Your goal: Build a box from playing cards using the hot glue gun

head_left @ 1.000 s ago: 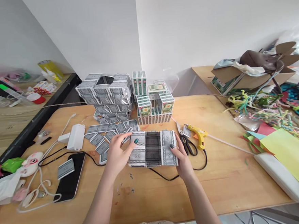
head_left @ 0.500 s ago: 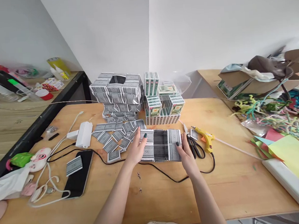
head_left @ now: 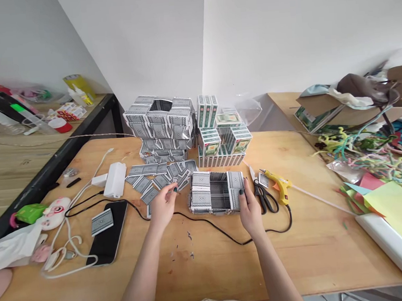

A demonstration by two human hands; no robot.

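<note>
A box built of grey patterned playing cards (head_left: 202, 196), with an open hollow in its middle, stands on the table in front of me. My right hand (head_left: 249, 204) holds its right side. Left of the box, my left hand (head_left: 165, 202) has its fingers pinched together over the loose cards; what is between them, if anything, is too small to make out. Loose cards (head_left: 142, 184) are spread behind my left hand. A taller stack of card-built boxes (head_left: 161, 121) stands at the back, beside green-and-white card packs (head_left: 210, 143).
Scissors (head_left: 266, 196) and a yellow glue gun (head_left: 282, 186) with a black cable lie right of the box. A phone (head_left: 109, 237) with a card on it, a white adapter (head_left: 115, 180) and cables are at left. Coloured paper (head_left: 391, 215) and pipe cleaners lie at right.
My left hand has let go of the card box and moved left over the loose cards. The box now shows its hollow more openly, with my right hand still on it.
</note>
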